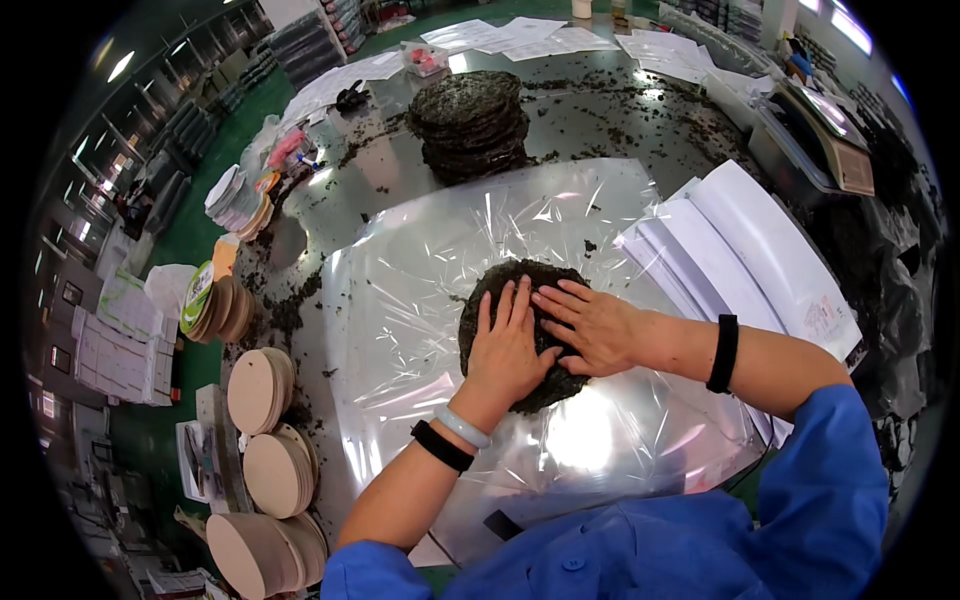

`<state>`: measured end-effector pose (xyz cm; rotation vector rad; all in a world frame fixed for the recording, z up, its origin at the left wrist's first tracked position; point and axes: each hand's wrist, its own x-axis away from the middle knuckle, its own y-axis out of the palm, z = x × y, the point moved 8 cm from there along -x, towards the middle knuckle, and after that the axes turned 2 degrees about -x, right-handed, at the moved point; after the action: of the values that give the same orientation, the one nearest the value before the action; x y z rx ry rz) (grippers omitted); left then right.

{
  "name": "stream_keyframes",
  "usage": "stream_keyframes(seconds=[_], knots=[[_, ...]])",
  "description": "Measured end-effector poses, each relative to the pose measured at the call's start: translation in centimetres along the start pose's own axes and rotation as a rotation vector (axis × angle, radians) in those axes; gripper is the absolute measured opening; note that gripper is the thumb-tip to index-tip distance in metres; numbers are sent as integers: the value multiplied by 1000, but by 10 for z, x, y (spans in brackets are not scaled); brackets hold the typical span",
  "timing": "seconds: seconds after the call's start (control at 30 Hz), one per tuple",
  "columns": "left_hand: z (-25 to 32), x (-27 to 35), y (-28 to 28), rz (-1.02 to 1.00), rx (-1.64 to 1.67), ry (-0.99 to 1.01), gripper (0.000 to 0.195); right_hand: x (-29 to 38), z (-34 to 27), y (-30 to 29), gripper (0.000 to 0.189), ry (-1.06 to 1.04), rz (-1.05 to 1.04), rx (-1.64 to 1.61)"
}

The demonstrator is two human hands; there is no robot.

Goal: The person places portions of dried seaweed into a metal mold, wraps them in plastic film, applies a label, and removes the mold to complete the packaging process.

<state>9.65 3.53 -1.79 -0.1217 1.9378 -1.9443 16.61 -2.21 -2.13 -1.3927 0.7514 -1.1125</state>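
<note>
A round, flat cake of dark dried leaf material (551,390) lies on clear plastic film (420,322) in front of me. My left hand (511,341) rests flat on its left and middle part, fingers pointing away from me. From the right, my right hand (600,326) lies on the upper right of the cake, its fingertips close to the left hand's. Both palms face down and hide part of the cake; neither hand is closed around anything. Beyond the film stands a stack of similar dark cakes (472,127).
Round tan discs (259,390) stand in several stacks along the left table edge. White paper sheets (757,247) lie at the right. Dark crumbs (289,307) litter the metal table (352,180). Farther back are more papers (562,43), a small box (424,60) and a plastic bin (795,142) at right.
</note>
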Motion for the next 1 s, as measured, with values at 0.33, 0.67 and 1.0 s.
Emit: stream_keyframes(seconds=[0.33, 0.67, 1.0], knots=[[-8, 2, 31, -253, -50, -21, 89, -21, 26, -15, 69, 181, -527, -391], [-8, 8, 30, -269, -4, -8, 88, -75, 172, -44, 37, 297, 89, -569], [0, 1, 31, -333, 56, 3, 79, 214, 107, 116, 39, 468, 214, -406]])
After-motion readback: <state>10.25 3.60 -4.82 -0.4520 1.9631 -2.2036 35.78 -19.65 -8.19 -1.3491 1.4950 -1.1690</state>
